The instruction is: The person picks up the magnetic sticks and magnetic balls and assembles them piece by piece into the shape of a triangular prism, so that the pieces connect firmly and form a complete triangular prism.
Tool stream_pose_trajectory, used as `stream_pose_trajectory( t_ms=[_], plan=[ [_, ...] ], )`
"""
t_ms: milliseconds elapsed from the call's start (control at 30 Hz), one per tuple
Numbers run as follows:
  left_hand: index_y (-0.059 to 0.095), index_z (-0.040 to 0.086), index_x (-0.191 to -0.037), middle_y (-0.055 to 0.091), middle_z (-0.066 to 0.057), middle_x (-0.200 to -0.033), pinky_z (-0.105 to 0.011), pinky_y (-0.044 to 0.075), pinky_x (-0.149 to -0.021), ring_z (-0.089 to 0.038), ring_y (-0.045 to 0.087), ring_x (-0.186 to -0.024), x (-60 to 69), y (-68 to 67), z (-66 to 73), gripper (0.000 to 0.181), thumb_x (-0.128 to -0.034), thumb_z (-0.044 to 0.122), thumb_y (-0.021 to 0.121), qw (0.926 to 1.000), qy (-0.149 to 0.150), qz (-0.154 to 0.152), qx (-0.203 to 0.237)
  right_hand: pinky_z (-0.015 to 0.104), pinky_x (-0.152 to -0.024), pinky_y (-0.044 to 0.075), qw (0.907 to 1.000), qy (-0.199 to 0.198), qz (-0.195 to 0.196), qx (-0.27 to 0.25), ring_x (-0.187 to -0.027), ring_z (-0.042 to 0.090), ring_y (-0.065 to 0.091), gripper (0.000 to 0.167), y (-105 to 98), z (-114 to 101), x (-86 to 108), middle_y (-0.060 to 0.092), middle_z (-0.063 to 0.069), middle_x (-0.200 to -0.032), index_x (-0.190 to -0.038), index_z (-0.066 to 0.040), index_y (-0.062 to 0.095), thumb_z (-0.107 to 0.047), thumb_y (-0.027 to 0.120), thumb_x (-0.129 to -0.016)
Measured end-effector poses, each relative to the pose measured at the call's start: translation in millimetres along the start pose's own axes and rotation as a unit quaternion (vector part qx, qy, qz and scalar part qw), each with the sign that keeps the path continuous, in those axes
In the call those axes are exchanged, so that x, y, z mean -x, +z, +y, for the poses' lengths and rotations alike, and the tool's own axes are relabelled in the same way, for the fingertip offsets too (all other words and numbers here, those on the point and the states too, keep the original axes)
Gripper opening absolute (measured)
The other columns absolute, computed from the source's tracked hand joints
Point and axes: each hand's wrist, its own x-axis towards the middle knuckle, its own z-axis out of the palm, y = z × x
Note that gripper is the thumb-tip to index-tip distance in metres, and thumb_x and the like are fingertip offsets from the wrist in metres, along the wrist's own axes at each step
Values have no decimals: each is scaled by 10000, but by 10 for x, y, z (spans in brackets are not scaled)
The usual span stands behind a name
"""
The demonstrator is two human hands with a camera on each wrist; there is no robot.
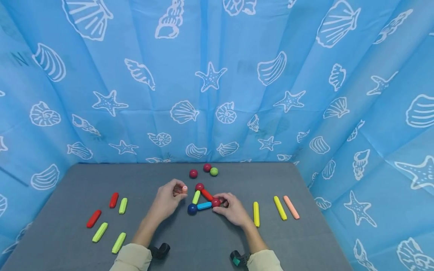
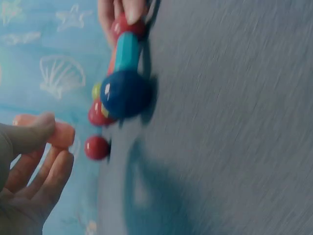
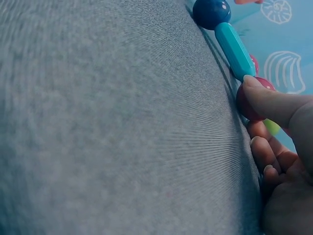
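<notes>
Sleeves (image 1: 133, 258) are seen nearest, over grey surface (image 1: 200, 244). Approx. mid-surface, stick-&-ball triangle (image 1: 204, 206) is laid flat, prob. for stability. Peach stick (image 1: 184, 189) is pinched in L grip (image 1: 167, 200), raised, likely so it can be turned freely. Loose sticks (image 1: 100, 232) are set out L & R, presumably w/in reach. Last, red R-corner ball (image 1: 216, 202) is pinched in R grip (image 1: 234, 210), prob. so triangle's steadied; loose balls (image 1: 193, 173) are placed behind, seemingly out of the way.
</notes>
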Motion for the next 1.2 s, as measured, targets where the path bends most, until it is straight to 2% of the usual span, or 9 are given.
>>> stream_pose_trajectory(
  t_ms=[167,433,600,700,800,900,967,1067,1200],
  plan=[
    [642,217,-1028,673,67,-950,-266,599,-800,-79,640,-856,138,134,96,329,-810,98,859,9996,42,-142,256,248,-795,454,10000,12,14,-24,-951,172,544,374,8,0,-7,619,14,-1074,-1253,-218,689,-280,794,-900],
    [639,245,-1026,655,82,-957,-220,593,-805,-74,627,-851,242,278,52,343,-797,135,871,9988,-4,-296,389,245,-797,449,9999,14,117,51,-937,154,531,372,1,7,-6,621,9,-1062,-1248,-222,693,-287,797,-896],
    [672,195,-1139,685,46,-1051,-256,602,-864,-108,661,-952,179,166,-29,390,-806,180,875,9928,21,-771,915,242,-805,451,9999,-10,105,69,-941,150,534,378,3,15,-1,625,0,-1064,-1252,-223,691,-291,797,-895],
    [680,149,-1226,709,-8,-1133,-335,599,-920,-173,676,-1037,5,24,-94,449,-826,229,865,9852,-119,-933,1434,242,-814,455,9999,-36,90,26,-948,155,536,384,2,21,9,625,3,-1069,-1259,-215,688,-286,795,-897],
    [688,133,-1241,723,-32,-1177,-384,583,-927,-212,676,-1075,-316,8,-142,433,-873,319,821,9881,-99,-584,1416,247,-814,456,9999,4,160,-24,-947,160,536,379,-14,32,23,622,6,-1068,-1253,-209,690,-273,796,-895],
    [691,126,-1245,723,-44,-1194,-397,578,-888,-216,680,-1057,-640,127,-181,429,-916,390,765,9954,-108,-247,921,248,-811,457,9998,77,189,-3,-944,155,535,374,-11,47,45,618,4,-1067,-1248,-212,693,-276,797,-894],
    [685,127,-1259,711,-52,-1214,-388,578,-856,-214,671,-1008,-803,235,-216,435,-919,387,761,9977,-207,-219,607,246,-813,461,9998,97,179,27,-947,149,538,373,5,56,53,619,1,-1072,-1249,-217,693,-286,795,-896],
    [677,133,-1278,686,-68,-1248,-411,568,-887,-228,647,-1003,-960,355,-250,457,-900,364,788,9986,-305,-377,187,248,-822,469,9998,68,175,24,-953,150,541,371,33,53,53,624,4,-1076,-1247,-216,696,-289,795,-897],
    [679,132,-1269,671,-89,-1266,-484,513,-1017,-268,618,-1125,-1068,389,-248,468,-877,351,813,9978,-344,-523,-208,249,-835,477,9998,13,221,9,-953,141,548,368,47,28,28,630,-10,-1079,-1246,-230,697,-293,794,-897]
  ],
)
